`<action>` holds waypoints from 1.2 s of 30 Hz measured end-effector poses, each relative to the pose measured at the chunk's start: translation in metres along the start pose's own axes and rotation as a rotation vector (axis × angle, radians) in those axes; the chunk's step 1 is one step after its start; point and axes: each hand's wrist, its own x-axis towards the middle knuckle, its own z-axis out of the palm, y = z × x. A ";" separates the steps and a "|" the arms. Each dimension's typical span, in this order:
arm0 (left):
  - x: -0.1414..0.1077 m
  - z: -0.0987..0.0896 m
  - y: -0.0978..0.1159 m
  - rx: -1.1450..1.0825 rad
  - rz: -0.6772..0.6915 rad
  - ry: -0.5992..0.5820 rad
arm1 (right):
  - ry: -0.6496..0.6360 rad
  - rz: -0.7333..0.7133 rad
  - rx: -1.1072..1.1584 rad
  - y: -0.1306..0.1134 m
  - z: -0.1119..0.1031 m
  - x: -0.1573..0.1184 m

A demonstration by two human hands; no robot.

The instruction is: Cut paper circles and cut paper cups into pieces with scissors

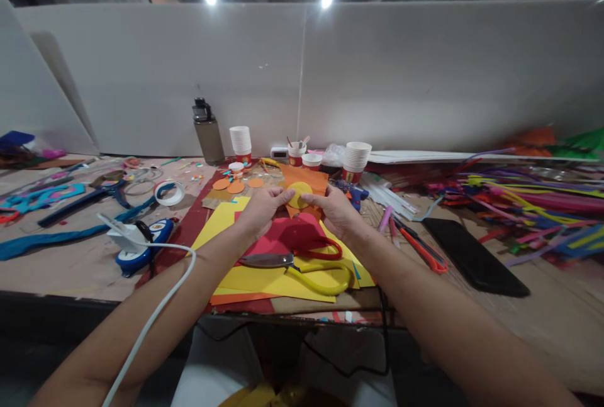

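Note:
Between my two hands is a yellow disc [301, 197], laid against an orange sheet [309, 177] that is raised off the table. My left hand [264, 207] pinches the left side, its thumb on the disc. From the right, my right hand [337, 209] grips the disc and sheet with its thumb at the disc's edge. Fingers behind the sheet are hidden. Below lie a red sheet [268, 236] and yellow sheets [236, 281], with yellow-handled scissors [325, 276] on top. Several orange discs [236, 187] sit beyond my left hand.
Stacked paper cups [357, 158] and a dark bottle [208, 136] stand along the back wall. A blue power strip [146, 250] with a white cable [165, 306] is at left. A black phone [474, 256] and colourful pipe cleaners [542, 206] lie at right.

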 end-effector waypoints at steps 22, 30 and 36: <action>-0.002 0.001 0.001 0.131 0.016 0.005 | -0.040 0.020 0.005 -0.001 -0.001 -0.001; 0.002 -0.002 0.004 -0.063 -0.018 0.032 | -0.024 0.056 0.022 -0.003 0.001 -0.003; 0.003 -0.005 0.008 -0.070 -0.093 -0.005 | -0.041 0.076 -0.038 -0.005 0.001 -0.005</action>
